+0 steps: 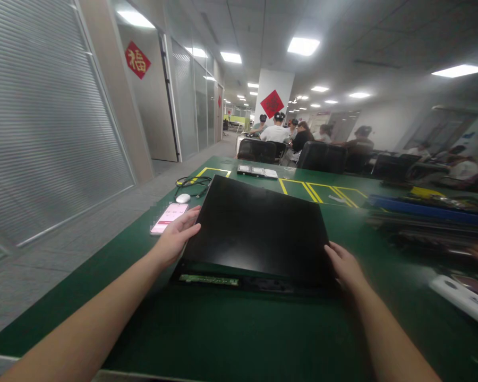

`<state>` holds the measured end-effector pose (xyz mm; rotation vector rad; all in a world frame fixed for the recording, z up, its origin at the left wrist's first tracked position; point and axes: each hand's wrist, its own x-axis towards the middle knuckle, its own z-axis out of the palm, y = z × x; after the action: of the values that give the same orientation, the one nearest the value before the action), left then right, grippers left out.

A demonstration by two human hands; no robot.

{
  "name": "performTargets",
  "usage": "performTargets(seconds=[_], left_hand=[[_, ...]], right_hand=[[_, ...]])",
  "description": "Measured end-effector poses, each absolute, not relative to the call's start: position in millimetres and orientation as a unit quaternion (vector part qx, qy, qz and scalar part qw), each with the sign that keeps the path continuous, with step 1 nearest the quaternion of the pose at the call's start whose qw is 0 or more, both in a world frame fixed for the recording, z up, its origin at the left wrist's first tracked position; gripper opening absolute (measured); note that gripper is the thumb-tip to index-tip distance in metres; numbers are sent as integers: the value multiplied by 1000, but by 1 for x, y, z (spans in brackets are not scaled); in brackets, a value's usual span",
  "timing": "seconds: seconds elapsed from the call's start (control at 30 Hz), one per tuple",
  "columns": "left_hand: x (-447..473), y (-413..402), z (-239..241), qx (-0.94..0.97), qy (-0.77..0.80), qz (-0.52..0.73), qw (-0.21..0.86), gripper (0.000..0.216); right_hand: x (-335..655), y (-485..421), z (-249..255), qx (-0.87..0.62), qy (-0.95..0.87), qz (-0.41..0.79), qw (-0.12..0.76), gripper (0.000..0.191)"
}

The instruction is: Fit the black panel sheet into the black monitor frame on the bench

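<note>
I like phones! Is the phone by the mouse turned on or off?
On. The phone lies flat on the green table, its screen glowing pink and white.
</note>
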<state>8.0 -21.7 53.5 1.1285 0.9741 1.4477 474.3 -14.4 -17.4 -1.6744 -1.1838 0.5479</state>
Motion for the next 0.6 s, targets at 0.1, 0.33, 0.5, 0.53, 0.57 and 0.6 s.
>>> performTargets(seconds=[0.1,0.33,0.5,0.53,0.57,0.6], left_hand=[[8,-22,52,457,396,606,518,46],[7,-23,52,452,393,590,542,49],[7,-25,55,467,398,575,541,49],[6,-25,55,471,402,570,540,50],[6,-25,55,474,407,565,539,51],[6,-26,55,477,412,560,537,52]], right_hand=[[475,-16,-14,-676,-459,244,523,41],[476,-23,0,-598,-423,324,599,59],[476,-36,14,-542,-412,413,605,56],[475,-39,15,-546,-407,422,598,54],[475,-41,16,-558,-403,419,593,50],[475,-43,16,-573,-401,405,589,46]])
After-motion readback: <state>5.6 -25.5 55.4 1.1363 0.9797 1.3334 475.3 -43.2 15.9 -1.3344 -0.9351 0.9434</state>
